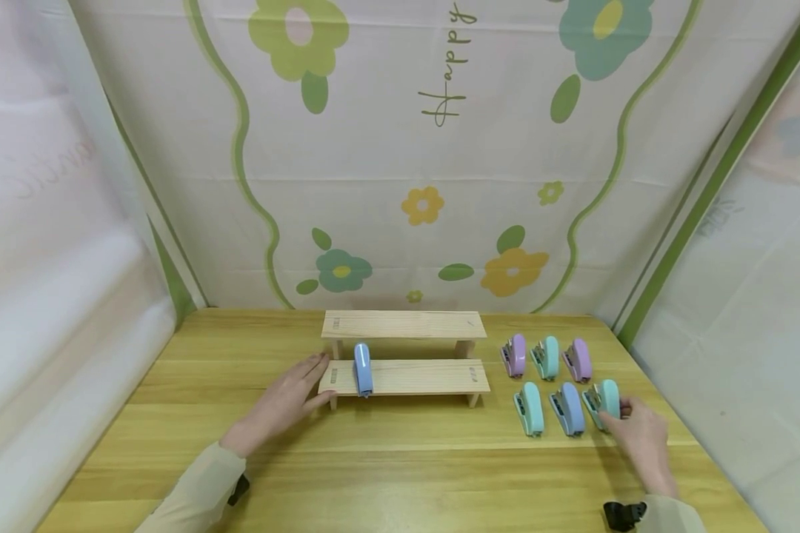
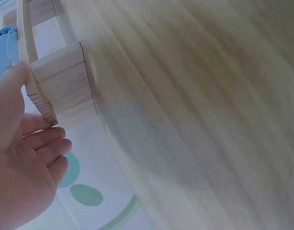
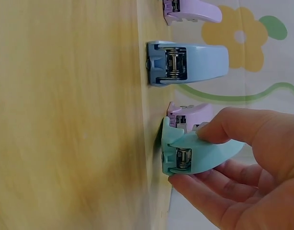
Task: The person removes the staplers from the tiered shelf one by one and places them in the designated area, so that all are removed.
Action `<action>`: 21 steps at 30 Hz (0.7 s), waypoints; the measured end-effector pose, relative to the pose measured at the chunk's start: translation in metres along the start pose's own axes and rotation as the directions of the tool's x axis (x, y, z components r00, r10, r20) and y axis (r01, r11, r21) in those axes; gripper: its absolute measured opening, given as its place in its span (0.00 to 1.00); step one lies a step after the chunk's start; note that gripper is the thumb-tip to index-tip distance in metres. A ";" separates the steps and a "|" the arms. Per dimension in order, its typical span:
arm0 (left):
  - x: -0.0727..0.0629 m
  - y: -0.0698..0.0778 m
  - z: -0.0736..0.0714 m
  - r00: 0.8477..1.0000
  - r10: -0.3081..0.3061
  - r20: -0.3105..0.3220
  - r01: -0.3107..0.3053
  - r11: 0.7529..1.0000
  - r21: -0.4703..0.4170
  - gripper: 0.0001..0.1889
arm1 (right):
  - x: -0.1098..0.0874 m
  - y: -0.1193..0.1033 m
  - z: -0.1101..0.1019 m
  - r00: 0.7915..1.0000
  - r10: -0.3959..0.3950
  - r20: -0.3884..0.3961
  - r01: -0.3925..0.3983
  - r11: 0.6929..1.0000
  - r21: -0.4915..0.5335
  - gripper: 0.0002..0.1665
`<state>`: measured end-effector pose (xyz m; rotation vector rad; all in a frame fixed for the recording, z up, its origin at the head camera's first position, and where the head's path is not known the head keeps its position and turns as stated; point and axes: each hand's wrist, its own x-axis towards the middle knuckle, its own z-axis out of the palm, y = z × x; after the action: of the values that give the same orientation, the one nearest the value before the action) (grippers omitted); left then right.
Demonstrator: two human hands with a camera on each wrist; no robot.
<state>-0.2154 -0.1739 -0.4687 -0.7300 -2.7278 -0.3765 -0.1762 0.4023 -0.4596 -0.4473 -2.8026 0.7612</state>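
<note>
My right hand (image 1: 643, 440) pinches a mint-green stapler (image 1: 602, 403) between thumb and fingers, at the near right of a group of staplers. In the right wrist view this stapler (image 3: 187, 151) is tilted, with one side of its base raised. My left hand (image 1: 287, 403) grips the left end of a two-step wooden shelf (image 1: 416, 377), thumb at the front edge and fingers round the end. On that lower step stands a blue stapler (image 1: 363, 369), close to the left thumb. Beside the held stapler is another blue stapler (image 1: 567, 409).
Another mint stapler (image 1: 529, 409) stands left in the near row. Behind are a purple stapler (image 1: 514, 355), a mint one (image 1: 545, 358) and a second purple one (image 1: 577, 360). The upper step (image 1: 400, 324) sits behind the lower one. Flowered cloth (image 1: 373, 148) encloses the wooden table (image 1: 387, 474).
</note>
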 end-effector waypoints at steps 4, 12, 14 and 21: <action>0.000 0.000 0.000 1.000 0.000 -0.002 0.000 1.000 -0.002 0.37 | 0.001 0.002 0.001 1.000 0.006 -0.003 -0.006 1.000 0.001 0.26; 0.000 0.001 0.001 1.000 0.006 -0.018 -0.006 1.000 0.008 0.37 | 0.004 0.003 0.003 1.000 0.013 -0.007 -0.013 1.000 -0.008 0.27; 0.000 0.001 0.001 1.000 0.007 -0.020 -0.006 1.000 0.010 0.38 | 0.004 0.003 0.004 1.000 0.017 -0.002 -0.017 1.000 -0.005 0.27; 0.000 0.002 -0.001 1.000 0.002 -0.017 -0.002 1.000 0.008 0.37 | 0.005 0.003 0.004 1.000 0.009 0.013 -0.009 1.000 -0.014 0.28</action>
<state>-0.2144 -0.1725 -0.4672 -0.7246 -2.7111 -0.3687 -0.1809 0.4044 -0.4636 -0.4592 -2.8218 0.7499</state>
